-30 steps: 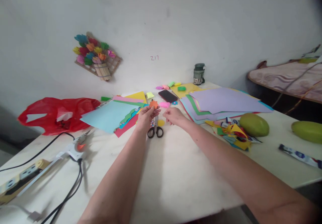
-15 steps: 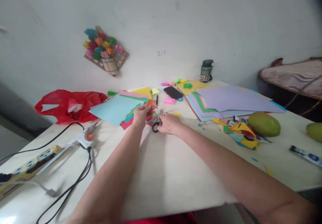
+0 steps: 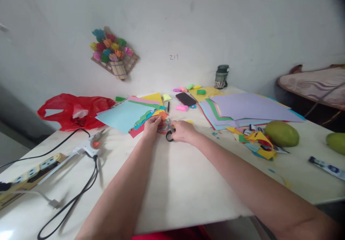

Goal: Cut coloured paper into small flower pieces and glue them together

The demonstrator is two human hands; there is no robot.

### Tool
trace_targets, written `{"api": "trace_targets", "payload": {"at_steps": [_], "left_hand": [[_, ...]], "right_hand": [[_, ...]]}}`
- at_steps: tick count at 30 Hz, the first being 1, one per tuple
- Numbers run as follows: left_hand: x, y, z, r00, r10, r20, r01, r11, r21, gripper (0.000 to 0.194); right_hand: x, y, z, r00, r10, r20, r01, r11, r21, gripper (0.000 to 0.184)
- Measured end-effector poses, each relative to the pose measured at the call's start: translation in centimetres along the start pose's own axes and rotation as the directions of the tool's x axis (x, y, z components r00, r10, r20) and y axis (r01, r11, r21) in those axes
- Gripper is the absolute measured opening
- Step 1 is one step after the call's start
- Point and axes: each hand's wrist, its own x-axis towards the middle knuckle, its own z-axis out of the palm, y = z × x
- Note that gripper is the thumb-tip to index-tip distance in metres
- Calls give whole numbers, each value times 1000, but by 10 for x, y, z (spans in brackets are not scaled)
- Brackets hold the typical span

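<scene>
My left hand (image 3: 151, 125) is closed in a pinch on a small orange paper piece (image 3: 163, 115), held just above the white table (image 3: 183, 182). My right hand (image 3: 183, 131) is closed around the black handles of a pair of scissors (image 3: 169, 134), whose blades point toward the orange piece. Both hands meet over the table's middle, beside a fan of coloured paper sheets (image 3: 126, 116) with a light blue sheet on top. A multicoloured scrap lies under the blades, partly hidden.
A lilac-topped paper stack (image 3: 248, 108), a black phone (image 3: 185, 99), a jar (image 3: 221, 76), paper scraps (image 3: 258, 143) and two green fruits (image 3: 281, 133) lie to the right. A red plastic bag (image 3: 72, 112), glue gun (image 3: 90, 146) and power strip (image 3: 32, 173) with cables lie on the left.
My right hand dropped onto the scissors and took hold of their handles. My left hand lowered the orange piece toward the blades. The view shifted slightly left.
</scene>
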Motion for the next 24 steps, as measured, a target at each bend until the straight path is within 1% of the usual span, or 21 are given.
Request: {"api": "trace_targets", "payload": {"at_steps": [3, 5, 6, 7, 9, 10, 12, 14, 15, 16, 18, 20, 22, 24], "left_hand": [[-1, 0, 0, 1000, 11, 10, -11, 1000, 11, 36], [-2, 2, 1, 1000, 10, 12, -10, 1000, -1, 34], [-2, 2, 1, 1000, 7, 12, -7, 1000, -9, 33], [-2, 3, 2, 1000, 4, 12, -4, 1000, -15, 32], [-2, 3, 2, 1000, -1, 16, 1, 1000, -19, 30], [-2, 3, 2, 1000, -4, 20, 4, 1000, -15, 30], [-1, 3, 1, 999, -12, 30, 13, 1000, -11, 28], [-1, 2, 1, 999, -26, 41, 26, 1000, -9, 28], [0, 1, 1, 999, -30, 46, 30, 1000, -7, 29], [0, 1, 1, 998, -31, 50, 31, 1000, 0, 30], [1, -1, 0, 998, -29, 61, 27, 999, 31, 33], [3, -3, 0, 997, -33, 63, 28, 997, 78, 35], [5, -5, 0, 998, -42, 51, 36, 991, 128, 35], [6, -6, 1, 998, -47, 33, 40, 985, 168, 34]], "right_hand": [[3, 11, 1, 998, 9, -63, -1, 993, 122, 40], [5, 19, 0, 997, 47, -65, -27, 958, 287, 39], [5, 23, -1, 995, 85, -44, -62, 922, 382, 38], [5, 26, -2, 992, 122, 0, -108, 874, 473, 38], [5, 34, -6, 979, 182, 96, -202, 754, 625, 40], [5, 37, -8, 972, 207, 113, -227, 694, 683, 40], [5, 45, -15, 965, 248, 85, -222, 602, 767, 37], [4, 52, -22, 960, 274, 59, -210, 565, 798, 35], [4, 57, -26, 959, 277, 51, -207, 568, 796, 35], [4, 61, -29, 952, 305, 33, -215, 587, 780, 34], [3, 71, -34, 930, 368, -12, -247, 647, 721, 34], [4, 82, -36, 900, 434, -40, -314, 710, 631, 34], [5, 91, -36, 880, 469, -76, -375, 784, 496, 31], [6, 99, -34, 876, 474, -85, -428, 848, 313, 26]]}}
